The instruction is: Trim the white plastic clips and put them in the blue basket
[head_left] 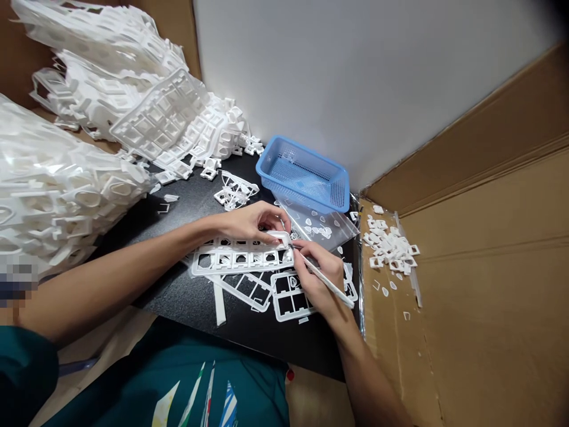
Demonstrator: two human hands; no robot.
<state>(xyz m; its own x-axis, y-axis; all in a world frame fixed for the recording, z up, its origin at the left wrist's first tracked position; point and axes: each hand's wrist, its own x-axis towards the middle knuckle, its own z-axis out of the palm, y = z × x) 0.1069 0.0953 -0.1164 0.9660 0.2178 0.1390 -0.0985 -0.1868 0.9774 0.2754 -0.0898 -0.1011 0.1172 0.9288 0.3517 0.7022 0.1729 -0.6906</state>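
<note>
My left hand (255,224) is closed on the upper right edge of a white plastic frame sheet (242,270), its thumb lying along the top. The sheet has rows of small square parts with openings. In my right hand (322,276) is a slim white pen-shaped tool (326,279), gripped like a pencil. Its dark, narrow tip meets the sheet's right end, close to my left fingertips; the exact contact is too small to make out. Beneath the sheet lie emptied white grid frames (249,292) and a flat white strip (219,302).
A blue perforated basket (306,178) stands at the back, beside a clear plastic bag (306,219) with small white pieces. Large piles of white frame sheets (155,118) and a full bag (66,190) fill the left. Loose white parts (391,246) lie on cardboard at right.
</note>
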